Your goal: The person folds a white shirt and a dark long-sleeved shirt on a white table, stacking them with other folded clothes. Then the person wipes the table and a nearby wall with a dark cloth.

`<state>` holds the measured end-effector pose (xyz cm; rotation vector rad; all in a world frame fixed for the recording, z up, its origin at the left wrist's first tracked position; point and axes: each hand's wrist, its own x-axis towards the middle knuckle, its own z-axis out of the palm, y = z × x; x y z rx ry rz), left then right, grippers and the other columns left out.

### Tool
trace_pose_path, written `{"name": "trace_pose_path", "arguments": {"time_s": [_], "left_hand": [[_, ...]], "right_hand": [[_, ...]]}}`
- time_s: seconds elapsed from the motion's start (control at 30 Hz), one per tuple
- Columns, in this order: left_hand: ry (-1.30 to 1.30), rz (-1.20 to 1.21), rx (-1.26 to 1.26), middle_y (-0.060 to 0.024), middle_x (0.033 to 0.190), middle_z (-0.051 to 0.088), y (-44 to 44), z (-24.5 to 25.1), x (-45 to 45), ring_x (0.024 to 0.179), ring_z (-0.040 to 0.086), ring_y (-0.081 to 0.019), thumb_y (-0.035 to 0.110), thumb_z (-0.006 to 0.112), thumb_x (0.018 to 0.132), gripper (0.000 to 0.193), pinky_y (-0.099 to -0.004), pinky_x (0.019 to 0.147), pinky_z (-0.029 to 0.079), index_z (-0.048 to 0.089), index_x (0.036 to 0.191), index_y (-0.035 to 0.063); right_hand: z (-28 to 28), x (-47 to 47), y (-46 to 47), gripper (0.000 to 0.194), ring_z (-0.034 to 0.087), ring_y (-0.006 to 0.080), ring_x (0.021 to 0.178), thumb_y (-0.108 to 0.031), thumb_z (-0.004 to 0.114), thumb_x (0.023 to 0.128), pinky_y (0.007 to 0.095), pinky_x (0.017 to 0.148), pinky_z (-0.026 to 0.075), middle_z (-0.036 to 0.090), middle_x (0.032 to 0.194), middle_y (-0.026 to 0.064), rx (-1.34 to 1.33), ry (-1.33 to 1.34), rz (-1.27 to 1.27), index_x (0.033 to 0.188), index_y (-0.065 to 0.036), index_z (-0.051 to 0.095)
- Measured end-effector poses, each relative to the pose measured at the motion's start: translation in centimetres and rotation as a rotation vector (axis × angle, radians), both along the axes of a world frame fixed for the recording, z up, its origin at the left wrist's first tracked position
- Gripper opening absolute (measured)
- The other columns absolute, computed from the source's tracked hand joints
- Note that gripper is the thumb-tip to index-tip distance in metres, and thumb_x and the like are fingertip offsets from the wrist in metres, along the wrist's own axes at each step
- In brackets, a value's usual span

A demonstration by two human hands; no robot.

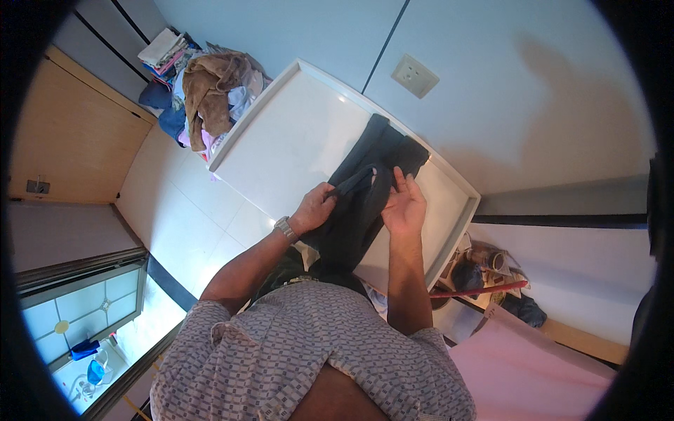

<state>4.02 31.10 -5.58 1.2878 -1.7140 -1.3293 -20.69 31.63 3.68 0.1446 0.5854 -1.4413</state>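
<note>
Dark grey trousers or a similar long dark garment (363, 210) lie lengthwise over a white table with a raised rim (253, 118), from near its back edge to the edge at my waist. My left hand (316, 208), with a metal watch on the wrist, pinches the garment's left edge between thumb and fingers. On the other side, my right hand (405, 205) is palm up, its fingers spread at the cloth's right edge; its thumb is partly hidden by the cloth. A fold of the fabric stands raised between the hands.
A heap of clothes with a brown cloth (210, 87) on top lies beyond the table's left edge, next to a folded stack (163, 50). A wall socket (415, 76) is behind the table. At the right are a red rod (479, 289), assorted items and a pink sheet (526, 368).
</note>
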Motion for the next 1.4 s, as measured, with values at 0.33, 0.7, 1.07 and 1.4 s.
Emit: {"name": "trace_pose_path", "arguments": {"time_s": [0.33,0.7,1.07,1.4], "left_hand": [[-0.157,-0.215,-0.055,-0.0235,0.101,0.063,-1.1,0.4,0.3,0.098,0.066,-0.0379,0.018,0.064,0.106,0.019,-0.0486,0.087,0.052,0.059,0.114,0.0010],[-0.094,-0.476,0.170,-0.0023,0.085,0.052,-2.7,2.5,1.6,0.082,0.052,-0.0146,0.025,0.069,0.105,0.023,-0.0370,0.072,0.046,0.060,0.102,0.0038],[-0.189,-0.338,0.228,0.0017,0.069,0.048,-3.1,4.6,0.9,0.067,0.046,-0.0092,0.048,0.079,0.100,0.049,-0.0356,0.058,0.038,0.063,0.080,0.0053],[-0.194,-0.066,-0.056,-0.0149,0.093,0.075,-1.7,2.5,-0.9,0.084,0.073,-0.0251,0.042,0.083,0.097,0.047,-0.0401,0.077,0.059,0.069,0.116,0.0011]], "right_hand": [[2.8,-2.9,-6.1,0.035,0.062,0.0490,0.128,-0.029,0.056,0.112,0.0704,0.113,0.050,0.064,0.134,0.0287,-0.080,-0.046,-0.268,0.126,0.004,0.059],[3.8,-4.8,-8.9,0.049,0.068,0.0434,0.124,-0.018,0.069,0.106,0.0568,0.100,0.062,0.053,0.147,0.0264,-0.172,0.291,-0.242,0.145,-0.001,0.046],[-7.9,-1.9,-6.1,0.037,0.076,0.0209,0.080,-0.018,0.079,0.096,0.0338,0.069,0.060,0.076,0.095,0.0100,0.056,1.754,0.046,0.126,0.000,0.065],[-8.9,-3.7,-11.7,0.045,0.077,0.0321,0.094,-0.034,0.082,0.091,0.0444,0.087,0.060,0.080,0.098,0.0158,0.176,2.165,0.215,0.121,-0.001,0.073]]}}
